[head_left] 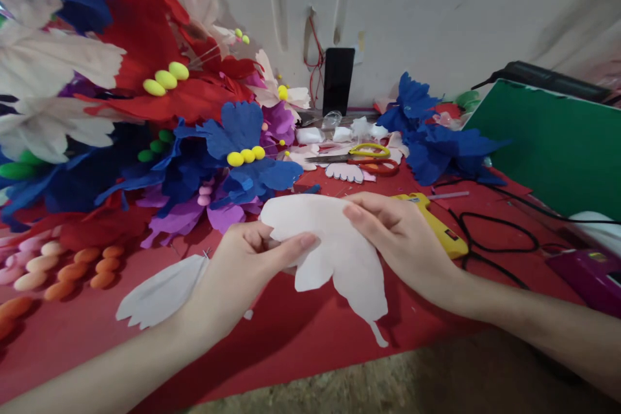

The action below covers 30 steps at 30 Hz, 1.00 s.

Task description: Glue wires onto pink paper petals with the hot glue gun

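Between my two hands is a white butterfly-wing-shaped cutout (334,239), with scalloped edges and a thin tail hanging at its lower right. My left hand (262,255) pinches its left part, thumb on top and fingers behind. My right hand (388,226) grips the upper right edge between thumb and fingers. The cutout is held above the red tabletop (291,349). Left of it, partly behind my left wrist, lies another white wing-shaped piece (162,291). A yellow glue gun (444,229) lies behind my right hand, partly hidden by it.
Blue, red, white and purple butterflies (247,136) pile up at the left. Scissors (369,156) with yellow and orange handles lie at the back. A black phone (338,81) leans on the wall. Black cord (499,249), a purple tool (587,278) and a green board (557,142) are right.
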Motion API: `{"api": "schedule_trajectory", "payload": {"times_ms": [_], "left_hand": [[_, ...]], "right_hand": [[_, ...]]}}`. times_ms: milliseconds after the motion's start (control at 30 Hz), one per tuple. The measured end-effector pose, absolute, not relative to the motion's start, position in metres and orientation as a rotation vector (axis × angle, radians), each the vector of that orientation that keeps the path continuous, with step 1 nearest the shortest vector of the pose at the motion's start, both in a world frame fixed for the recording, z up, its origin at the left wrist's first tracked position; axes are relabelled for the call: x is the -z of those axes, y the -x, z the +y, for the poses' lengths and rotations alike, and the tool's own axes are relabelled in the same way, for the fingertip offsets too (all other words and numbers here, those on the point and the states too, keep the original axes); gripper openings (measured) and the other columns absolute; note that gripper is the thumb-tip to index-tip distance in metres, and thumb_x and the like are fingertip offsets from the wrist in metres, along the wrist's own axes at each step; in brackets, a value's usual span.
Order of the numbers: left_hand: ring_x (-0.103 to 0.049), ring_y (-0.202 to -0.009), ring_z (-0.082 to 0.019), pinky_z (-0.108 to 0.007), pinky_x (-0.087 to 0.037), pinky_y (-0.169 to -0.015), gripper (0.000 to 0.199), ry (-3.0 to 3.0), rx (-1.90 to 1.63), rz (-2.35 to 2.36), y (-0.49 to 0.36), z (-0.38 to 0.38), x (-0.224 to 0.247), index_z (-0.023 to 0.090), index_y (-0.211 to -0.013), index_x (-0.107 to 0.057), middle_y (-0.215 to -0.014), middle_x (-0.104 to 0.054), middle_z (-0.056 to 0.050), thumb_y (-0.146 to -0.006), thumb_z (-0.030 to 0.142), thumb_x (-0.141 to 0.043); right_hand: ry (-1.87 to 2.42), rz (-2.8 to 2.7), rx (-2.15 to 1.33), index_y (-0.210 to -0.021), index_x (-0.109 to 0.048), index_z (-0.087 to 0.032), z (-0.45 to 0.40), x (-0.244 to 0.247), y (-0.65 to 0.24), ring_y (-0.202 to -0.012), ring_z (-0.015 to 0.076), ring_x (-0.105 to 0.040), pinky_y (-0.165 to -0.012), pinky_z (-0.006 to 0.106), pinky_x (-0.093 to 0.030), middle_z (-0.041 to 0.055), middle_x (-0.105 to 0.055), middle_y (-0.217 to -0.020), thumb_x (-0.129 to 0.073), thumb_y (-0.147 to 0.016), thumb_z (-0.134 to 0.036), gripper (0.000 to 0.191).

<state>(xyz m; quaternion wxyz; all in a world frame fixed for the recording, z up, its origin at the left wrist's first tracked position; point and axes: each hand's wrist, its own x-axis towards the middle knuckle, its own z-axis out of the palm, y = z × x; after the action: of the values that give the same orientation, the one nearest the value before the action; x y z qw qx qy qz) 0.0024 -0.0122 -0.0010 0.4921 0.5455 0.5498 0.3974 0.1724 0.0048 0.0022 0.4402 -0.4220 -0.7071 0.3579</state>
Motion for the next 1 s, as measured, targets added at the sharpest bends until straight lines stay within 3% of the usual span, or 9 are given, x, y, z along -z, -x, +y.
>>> {"api": "schedule_trajectory", "payload": {"times_ms": [233,300,367,433,500,600,800,1000], "left_hand": [[-0.020,-0.025,-0.003,-0.018,-0.011,-0.023,0.040,-1.363,-0.890,1.411,-0.005,-0.014,0.000,0.020,-0.036,-0.038,-0.027,-0.025,0.009,-0.064,0.036,-0.061],[-0.017,-0.026,-0.003,-0.017,-0.013,-0.023,0.041,-1.334,-0.898,1.452,-0.005,-0.014,0.001,0.020,-0.037,-0.036,-0.029,-0.022,0.010,-0.064,0.038,-0.062],[-0.014,-0.028,-0.003,-0.016,-0.015,-0.023,0.042,-1.289,-0.902,1.493,-0.003,-0.013,0.003,0.020,-0.038,-0.035,-0.030,-0.020,0.011,-0.063,0.039,-0.063],[-0.013,-0.028,-0.003,-0.016,-0.014,-0.023,0.041,-1.250,-0.906,1.505,-0.002,-0.011,0.006,0.020,-0.039,-0.038,-0.030,-0.021,0.011,-0.061,0.039,-0.065],[-0.017,-0.027,-0.003,-0.016,-0.012,-0.024,0.038,-1.233,-0.910,1.498,-0.001,-0.010,0.009,0.019,-0.042,-0.042,-0.028,-0.026,0.010,-0.062,0.040,-0.067],[-0.025,-0.027,-0.005,-0.018,-0.016,-0.026,0.034,-1.214,-0.945,1.475,-0.001,-0.008,0.011,0.019,-0.045,-0.048,-0.030,-0.036,0.007,-0.063,0.041,-0.067],[-0.039,-0.039,-0.007,-0.019,-0.031,-0.038,0.027,-1.198,-1.064,1.335,0.000,-0.006,0.000,0.017,-0.043,-0.053,-0.040,-0.047,0.004,-0.060,0.032,-0.068],[-0.035,-0.044,-0.004,-0.016,-0.030,-0.043,0.021,-1.159,-1.292,1.234,0.011,0.000,-0.020,0.016,-0.042,-0.056,-0.042,-0.045,0.007,-0.057,0.022,-0.070]], "right_hand": [[1.069,-1.801,-0.692,-0.050,-0.032,-0.019,-0.002,-0.002,-0.171,-0.036,0.0039,-0.030,-0.034,0.017,-0.020,-0.0066,-0.032,-0.041,-0.042,-0.084,-0.030,0.037],[1.124,-1.789,-0.695,-0.053,-0.039,-0.018,0.007,-0.006,-0.177,-0.032,0.0045,-0.032,-0.035,0.017,-0.025,-0.0071,-0.033,-0.037,-0.037,-0.088,-0.034,0.038],[1.254,-1.840,-0.656,-0.069,-0.054,-0.017,0.030,-0.011,-0.189,-0.031,0.0064,-0.037,-0.039,0.018,-0.033,-0.0064,-0.039,-0.036,-0.023,-0.093,-0.035,0.043],[1.450,-2.056,-0.364,-0.088,-0.059,-0.015,0.064,-0.012,-0.206,-0.040,0.0083,-0.049,-0.045,0.021,-0.041,-0.0009,-0.055,-0.052,-0.017,-0.094,-0.028,0.044],[1.508,-2.121,-0.224,-0.092,-0.060,-0.011,0.102,-0.007,-0.224,-0.063,0.0144,-0.060,-0.062,0.027,-0.047,0.0078,-0.064,-0.074,-0.033,-0.089,-0.020,0.028],[1.495,-2.297,-0.124,-0.094,-0.061,-0.011,0.148,0.010,-0.245,-0.099,0.0219,-0.057,-0.088,0.037,-0.042,0.0139,-0.062,-0.101,-0.047,-0.082,-0.013,0.018],[1.420,-2.618,-0.132,-0.109,-0.054,-0.015,0.183,0.032,-0.262,-0.104,0.0193,-0.052,-0.090,0.044,-0.042,0.0073,-0.054,-0.115,-0.052,-0.085,-0.033,0.030],[1.361,-2.620,-0.093,-0.111,-0.055,-0.014,0.183,0.025,-0.262,-0.097,0.0236,-0.052,-0.083,0.039,-0.042,0.0129,-0.052,-0.106,-0.058,-0.072,-0.016,0.040]]}}
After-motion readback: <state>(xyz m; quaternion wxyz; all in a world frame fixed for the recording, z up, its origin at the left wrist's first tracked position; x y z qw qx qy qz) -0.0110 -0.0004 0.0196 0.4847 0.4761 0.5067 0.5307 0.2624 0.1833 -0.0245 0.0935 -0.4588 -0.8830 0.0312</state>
